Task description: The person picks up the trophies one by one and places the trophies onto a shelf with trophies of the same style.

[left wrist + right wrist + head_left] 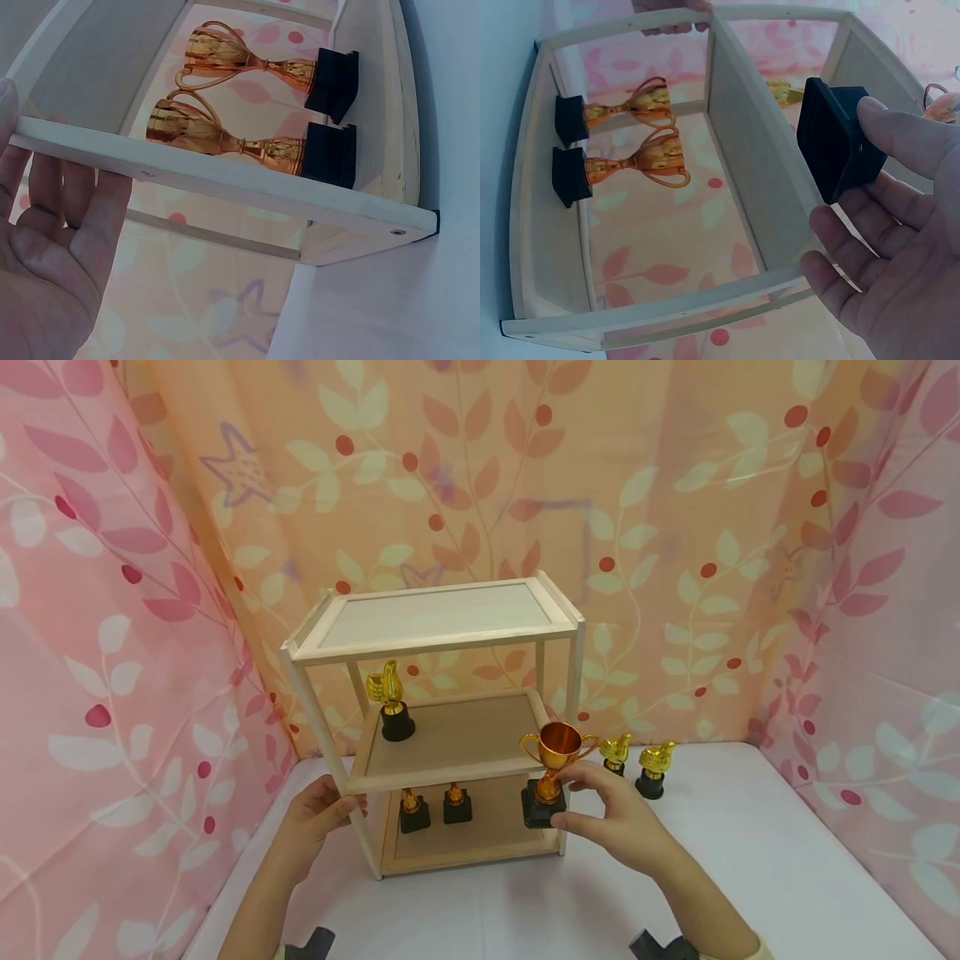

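My right hand (pixel 618 818) pinches a gold trophy cup (pixel 558 747) by its black base and lower stem, in front of the right end of a wooden shelf rack. In the right wrist view the black base (pixel 840 139) sits between thumb and fingers, its underside facing the camera. My left hand (pixel 311 822) grips the rack's left front post (pixel 318 718) near the middle shelf. Two more trophy cups (pixel 289 71) stand on the bottom shelf (pixel 480 852); the middle shelf hides their tops in the head view. A gold thumbs-up trophy (pixel 393 706) stands at the left of the middle shelf (pixel 465 731).
Two gold thumbs-up trophies (pixel 654 770) stand on the white table (pixel 750 860) right of the rack, one partly behind my right hand. The rack's top shelf (pixel 435 614) spans above. Floral curtains (pixel 480 485) enclose the back and both sides.
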{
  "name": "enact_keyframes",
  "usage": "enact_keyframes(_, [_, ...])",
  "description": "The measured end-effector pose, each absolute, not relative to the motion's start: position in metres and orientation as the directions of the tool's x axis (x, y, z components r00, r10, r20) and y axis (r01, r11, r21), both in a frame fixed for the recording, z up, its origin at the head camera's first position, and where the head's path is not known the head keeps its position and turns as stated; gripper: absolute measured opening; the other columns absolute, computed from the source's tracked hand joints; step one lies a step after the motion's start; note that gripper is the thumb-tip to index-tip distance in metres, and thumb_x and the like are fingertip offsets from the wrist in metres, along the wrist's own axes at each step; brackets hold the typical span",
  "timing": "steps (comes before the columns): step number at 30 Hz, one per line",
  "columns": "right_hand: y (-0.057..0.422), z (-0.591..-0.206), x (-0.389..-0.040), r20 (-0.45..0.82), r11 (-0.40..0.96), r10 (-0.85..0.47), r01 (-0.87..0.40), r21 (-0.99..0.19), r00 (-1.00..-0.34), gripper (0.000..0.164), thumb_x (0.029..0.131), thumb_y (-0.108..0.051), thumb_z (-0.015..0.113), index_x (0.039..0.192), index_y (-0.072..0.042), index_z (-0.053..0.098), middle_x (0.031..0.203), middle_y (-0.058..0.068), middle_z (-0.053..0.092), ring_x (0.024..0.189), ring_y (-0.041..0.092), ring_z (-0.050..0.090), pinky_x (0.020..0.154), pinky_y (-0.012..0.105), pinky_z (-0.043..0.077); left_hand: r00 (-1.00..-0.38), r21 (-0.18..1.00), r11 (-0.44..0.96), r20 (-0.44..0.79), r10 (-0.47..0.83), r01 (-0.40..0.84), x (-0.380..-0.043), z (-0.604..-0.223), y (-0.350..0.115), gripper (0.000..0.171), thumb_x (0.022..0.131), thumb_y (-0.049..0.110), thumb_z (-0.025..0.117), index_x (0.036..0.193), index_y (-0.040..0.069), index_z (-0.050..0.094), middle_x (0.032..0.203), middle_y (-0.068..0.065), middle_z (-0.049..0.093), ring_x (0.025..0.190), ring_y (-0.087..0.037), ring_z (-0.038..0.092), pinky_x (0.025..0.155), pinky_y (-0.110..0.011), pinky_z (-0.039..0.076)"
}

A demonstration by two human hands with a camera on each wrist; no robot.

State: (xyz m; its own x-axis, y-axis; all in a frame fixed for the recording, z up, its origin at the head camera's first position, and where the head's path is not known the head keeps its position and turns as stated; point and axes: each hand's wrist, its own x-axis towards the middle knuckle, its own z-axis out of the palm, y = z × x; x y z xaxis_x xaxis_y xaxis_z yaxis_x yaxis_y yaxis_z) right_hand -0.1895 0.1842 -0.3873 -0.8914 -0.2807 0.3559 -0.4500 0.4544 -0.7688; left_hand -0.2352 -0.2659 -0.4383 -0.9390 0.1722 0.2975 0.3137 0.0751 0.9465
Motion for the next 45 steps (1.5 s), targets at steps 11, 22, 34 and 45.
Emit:
enact_keyframes(11, [0.173,-0.399,-0.193,0.290,0.455,-0.327,-0.418,-0.786,-0.900,0.045,0.085,-0.040,0.083,0.124,-0.031,0.064,0.123,-0.013,0.065,0.117,0.024,0.058,0.101,0.060,0.044,-0.942,0.946,0.096,0.291,0.168,0.310,-0.235,-0.437,-0.266,0.014,0.102,0.004,0.059,0.116,0.004,0.060,0.099,0.001,0.073,0.093,-0.016,0.073,0.086,-0.027,0.059])
enact_keyframes(22, [0.164,-0.416,-0.201,0.283,0.419,-0.377,-0.435,-0.797,-0.882,0.044,0.084,-0.038,0.084,0.124,-0.028,0.065,0.124,-0.012,0.066,0.115,0.024,0.061,0.100,0.059,0.045,-0.942,0.946,0.101,0.289,0.170,0.308,-0.235,-0.437,-0.265,0.015,0.103,0.004,0.059,0.117,0.002,0.059,0.100,0.000,0.073,0.093,-0.016,0.073,0.086,-0.027,0.059])
enact_keyframes(34, [0.150,-0.433,-0.206,0.241,0.386,-0.407,-0.405,-0.829,-0.881,0.046,0.084,-0.033,0.084,0.124,-0.021,0.067,0.126,-0.006,0.067,0.114,0.025,0.061,0.100,0.056,0.045,-0.936,0.942,0.094,0.302,0.180,0.322,-0.235,-0.436,-0.265,0.013,0.103,0.003,0.059,0.116,0.002,0.059,0.099,-0.001,0.073,0.092,-0.016,0.074,0.085,-0.027,0.060])
enact_keyframes(45, [0.144,-0.458,-0.216,0.227,0.357,-0.441,-0.402,-0.844,-0.868,0.045,0.087,-0.033,0.082,0.127,-0.021,0.066,0.129,-0.008,0.066,0.118,0.027,0.061,0.102,0.060,0.046,-0.930,0.940,0.080,0.313,0.190,0.333,-0.236,-0.438,-0.267,0.013,0.103,0.002,0.058,0.115,0.005,0.060,0.099,0.000,0.073,0.092,-0.015,0.073,0.085,-0.028,0.060])
